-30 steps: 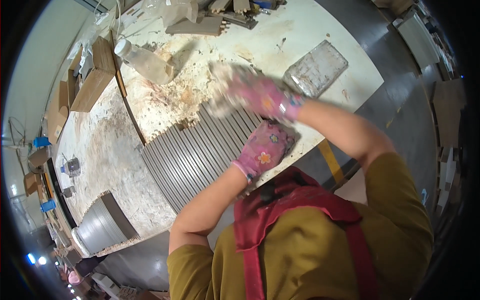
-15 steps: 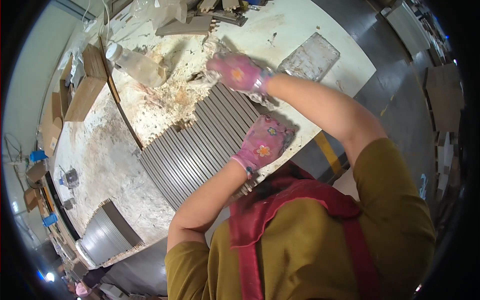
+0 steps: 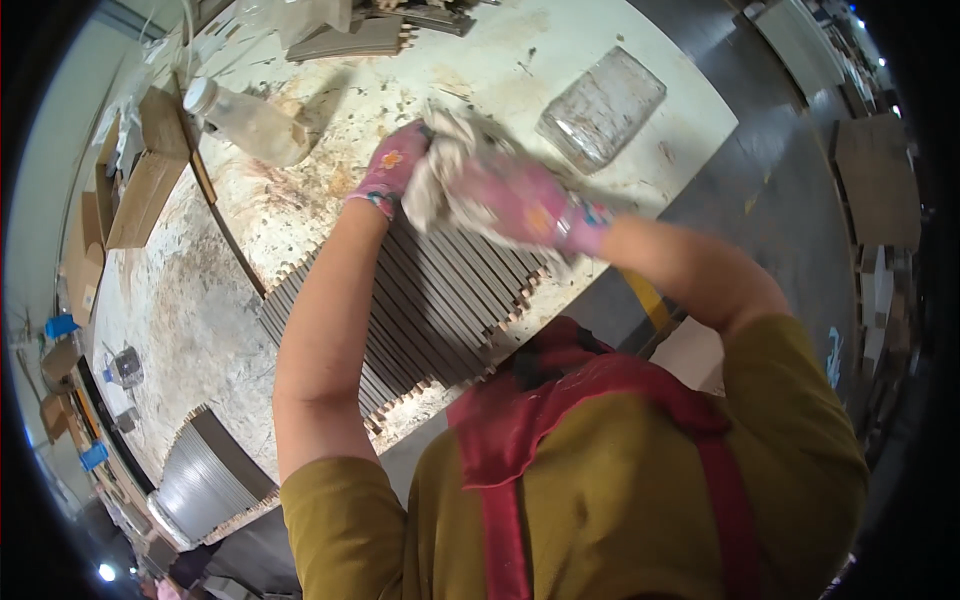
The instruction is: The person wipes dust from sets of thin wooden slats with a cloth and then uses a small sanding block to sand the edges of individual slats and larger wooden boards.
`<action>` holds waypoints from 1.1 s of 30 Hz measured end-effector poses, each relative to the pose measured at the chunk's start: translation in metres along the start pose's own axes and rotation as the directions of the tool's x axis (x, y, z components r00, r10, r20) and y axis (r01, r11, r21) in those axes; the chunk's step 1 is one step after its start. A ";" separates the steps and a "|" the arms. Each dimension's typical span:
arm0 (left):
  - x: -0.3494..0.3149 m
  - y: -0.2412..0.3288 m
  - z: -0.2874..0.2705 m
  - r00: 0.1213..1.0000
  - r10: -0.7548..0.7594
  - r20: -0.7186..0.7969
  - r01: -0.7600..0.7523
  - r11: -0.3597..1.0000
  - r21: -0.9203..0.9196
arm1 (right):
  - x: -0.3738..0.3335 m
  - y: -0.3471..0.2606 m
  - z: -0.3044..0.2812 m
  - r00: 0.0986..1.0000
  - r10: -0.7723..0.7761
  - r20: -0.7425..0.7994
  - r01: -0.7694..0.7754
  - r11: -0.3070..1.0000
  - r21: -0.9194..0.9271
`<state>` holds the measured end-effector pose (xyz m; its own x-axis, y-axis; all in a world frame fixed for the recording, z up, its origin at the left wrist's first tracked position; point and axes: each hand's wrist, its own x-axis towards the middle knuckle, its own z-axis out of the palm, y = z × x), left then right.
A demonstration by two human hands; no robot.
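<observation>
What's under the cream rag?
Grey strips show at the near edge of the cream rag. Whatever lies directly beneath is covered by the rag and right hand; whether the strips continue can't be told.

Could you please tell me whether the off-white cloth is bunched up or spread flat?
Mostly bunched up: the off-white cloth bulges in crumpled folds between the left hand and the right hand.

Location type: workshop or factory floor. Indicators: a large, stained white worktable (image 3: 490, 62); a row of long grey slats with pale, peg-like ends (image 3: 432, 320) laid on it; an open brown cardboard box (image 3: 146, 205) at its left; smooth grey flooring (image 3: 720, 205) bearing a yellow stripe (image 3: 643, 298); a flat brown panel (image 3: 878, 180) at right
</observation>
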<state>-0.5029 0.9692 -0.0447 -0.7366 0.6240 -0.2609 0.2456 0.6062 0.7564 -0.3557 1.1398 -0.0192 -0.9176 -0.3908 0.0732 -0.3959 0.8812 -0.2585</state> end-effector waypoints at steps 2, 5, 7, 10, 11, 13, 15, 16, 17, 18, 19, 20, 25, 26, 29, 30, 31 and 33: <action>-0.012 0.002 0.006 0.947 0.300 -0.115 -0.249 0.912 0.326 | -0.044 -0.010 -0.016 0.976 -0.068 0.206 0.060 0.997 0.043; -0.011 0.024 0.005 0.995 0.095 -0.031 -0.083 0.956 0.281 | -0.049 -0.007 -0.037 0.946 -0.133 0.296 0.139 0.990 0.004; -0.007 0.021 0.002 1.000 -0.015 0.023 0.013 0.996 0.090 | 0.002 -0.005 -0.033 0.976 0.065 0.206 -0.077 0.996 0.053; 0.001 -0.013 -0.002 0.999 0.025 -0.042 -0.026 1.000 -0.016 | 0.039 0.002 -0.015 0.985 0.023 0.172 -0.039 0.995 0.093; -0.019 0.027 -0.006 0.995 0.092 -0.042 -0.088 0.992 0.095 | 0.022 0.007 -0.006 0.995 -0.037 0.093 0.027 0.994 0.107; -0.014 0.023 -0.002 0.997 0.052 -0.061 -0.043 0.989 0.142 | -0.045 0.004 -0.005 0.979 -0.192 -0.061 0.196 0.978 0.067; -0.014 0.023 -0.002 0.997 0.063 -0.045 -0.053 0.982 0.183 | -0.095 0.001 -0.015 0.932 -0.146 0.331 0.150 0.989 0.011; -0.014 0.021 -0.001 0.997 0.063 -0.050 -0.053 0.981 0.184 | -0.106 -0.006 -0.039 0.793 -0.097 0.602 0.093 0.995 0.037; -0.012 0.022 0.001 0.995 0.071 -0.065 -0.059 0.984 0.166 | -0.123 0.009 -0.044 0.826 -0.103 0.554 -0.049 0.966 0.253; -0.011 0.023 0.002 0.994 0.076 -0.074 -0.064 0.987 0.149 | -0.139 0.024 -0.048 0.856 -0.113 0.505 -0.161 0.870 0.467; -0.011 0.025 0.001 0.996 0.076 -0.047 -0.070 0.991 0.116 | -0.143 0.041 -0.061 0.903 -0.073 0.424 -0.204 0.796 0.569; -0.010 0.025 -0.001 0.996 0.070 -0.054 -0.063 0.992 0.114 | -0.131 0.054 -0.083 0.954 0.032 0.299 -0.191 0.833 0.519; 0.000 0.017 0.000 0.998 0.057 -0.002 -0.056 0.982 0.180 | -0.026 0.053 -0.101 0.966 -0.005 -0.260 0.069 0.969 0.237; 0.006 -0.010 0.003 0.997 0.075 -0.011 -0.073 0.988 0.137 | -0.006 0.024 -0.087 0.998 0.044 -0.054 -0.036 0.988 0.149; 0.016 -0.037 0.011 0.995 0.095 -0.006 -0.093 0.989 0.116 | 0.005 -0.017 -0.030 0.980 0.067 0.189 -0.057 0.997 -0.057; 0.013 -0.013 0.005 0.998 0.067 -0.009 -0.064 0.982 0.179 | -0.021 0.004 -0.002 1.000 -0.026 0.000 0.026 1.000 0.017; 0.004 0.007 0.010 0.964 0.251 -0.092 -0.216 0.934 0.284 | -0.041 0.006 -0.011 0.998 -0.049 0.045 0.050 0.999 -0.007; -0.008 0.028 0.003 0.991 0.122 -0.060 -0.105 0.968 0.228 | -0.065 -0.012 -0.043 0.964 -0.054 0.260 0.049 0.998 0.027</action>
<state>-0.4880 0.9827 -0.0236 -0.7374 0.6627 -0.1305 0.4591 0.6335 0.6228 -0.2926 1.1665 0.0204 -0.8538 -0.4934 -0.1658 -0.4389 0.8536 -0.2806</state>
